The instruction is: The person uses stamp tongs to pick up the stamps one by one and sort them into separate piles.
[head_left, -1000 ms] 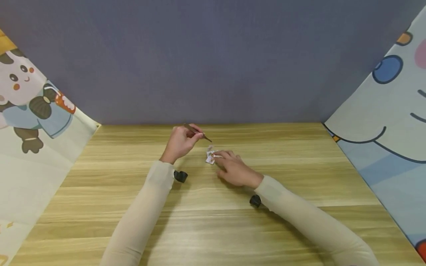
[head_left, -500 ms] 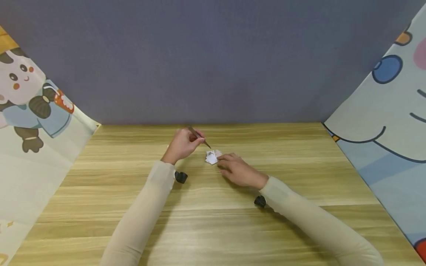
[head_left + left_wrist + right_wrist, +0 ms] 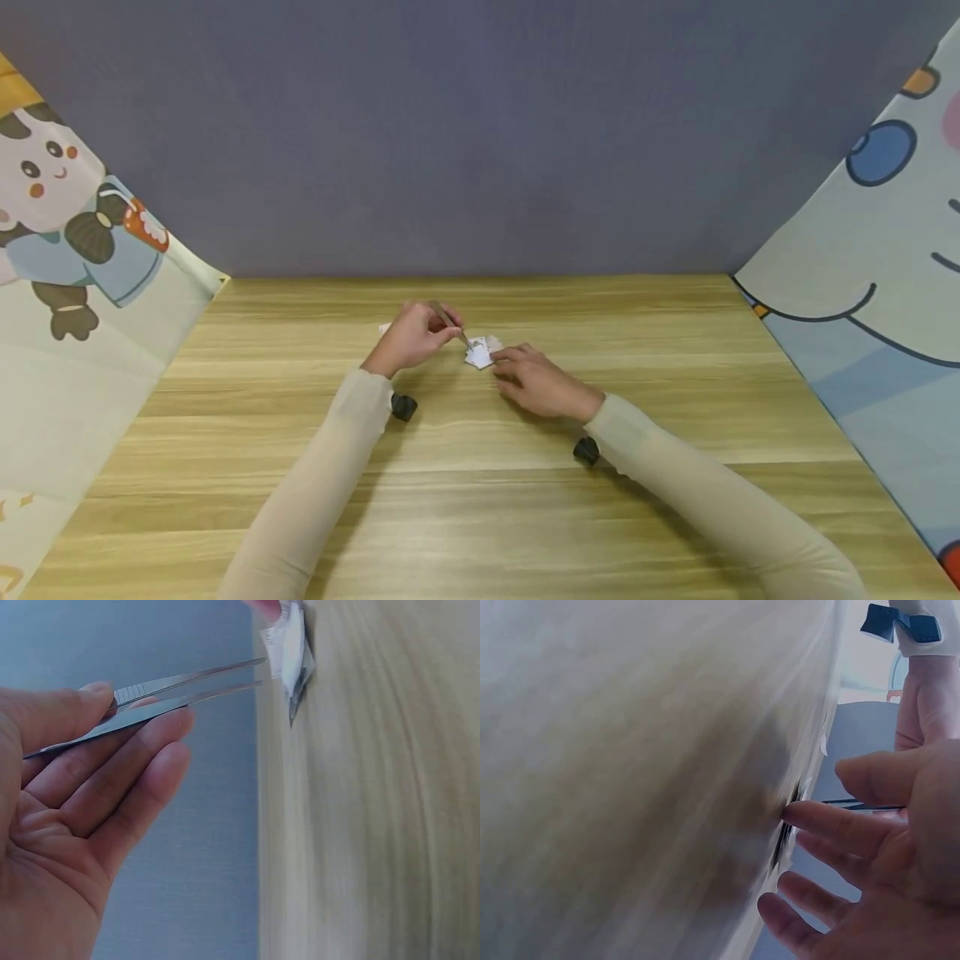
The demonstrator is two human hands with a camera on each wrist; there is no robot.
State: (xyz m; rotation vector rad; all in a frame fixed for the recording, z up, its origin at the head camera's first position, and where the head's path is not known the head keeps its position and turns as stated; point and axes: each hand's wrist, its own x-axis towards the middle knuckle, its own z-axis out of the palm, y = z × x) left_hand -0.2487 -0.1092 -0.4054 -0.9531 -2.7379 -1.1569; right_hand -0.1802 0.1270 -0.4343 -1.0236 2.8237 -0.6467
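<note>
In the head view my left hand point(image 3: 414, 335) pinches a pair of tweezers point(image 3: 449, 323) between thumb and fingers. The left wrist view shows the two tweezer arms point(image 3: 191, 696) slightly apart, nothing between their tips. Those tips point at a small pile of white paper pieces point(image 3: 478, 354) on the table and overlap its left edge in the head view. My right hand point(image 3: 542, 386) lies on the pile's right side, fingers extended and loosely bent. One fingertip point(image 3: 791, 813) is right at the pile's edge in the right wrist view.
A separate small white piece point(image 3: 384, 328) lies behind the left wrist, partly hidden by it. The wood-grain table point(image 3: 480, 517) ends at a grey-blue back wall point(image 3: 480, 142). Cartoon-printed panels stand left point(image 3: 60, 400) and right point(image 3: 832, 275).
My left hand has lowered the tweezers toward me, their tips coming down to the pile. The right fingers have drawn back slightly to the right, and the pile's top now shows mostly plain white.
</note>
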